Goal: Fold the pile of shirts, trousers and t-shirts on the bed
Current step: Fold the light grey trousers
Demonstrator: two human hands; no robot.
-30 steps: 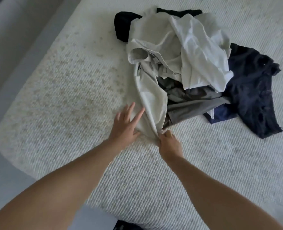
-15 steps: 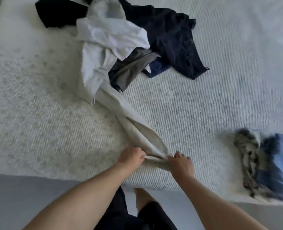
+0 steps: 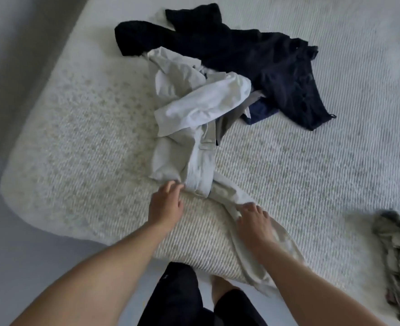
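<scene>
The bed [image 3: 76,137], covered in a white ribbed bedspread, fills most of the frame, with its corner at the left edge. The left hand [image 3: 165,205] sits just left of centre in the lower half, fingers loosely extended and relaxed, fingertips touching the waistband edge of the beige trousers [image 3: 194,158]; it clasps nothing. The beige trousers lie crumpled at centre frame, waistband toward the near bed edge, one leg trailing to the lower right and over the mattress edge. A white shirt [image 3: 201,102] lies across the upper part of the trousers. The right hand [image 3: 253,220] rests flat on the trailing trouser leg, right of centre, fingers spread and pressing the cloth down. In the upper centre and upper right, a dark navy garment [image 3: 253,55] is spread on the bedspread, with a blue fabric piece [image 3: 260,112] showing beneath its lower edge. At the lower right edge lies a blurred patterned garment [image 3: 396,245], well apart from the pile.
</scene>
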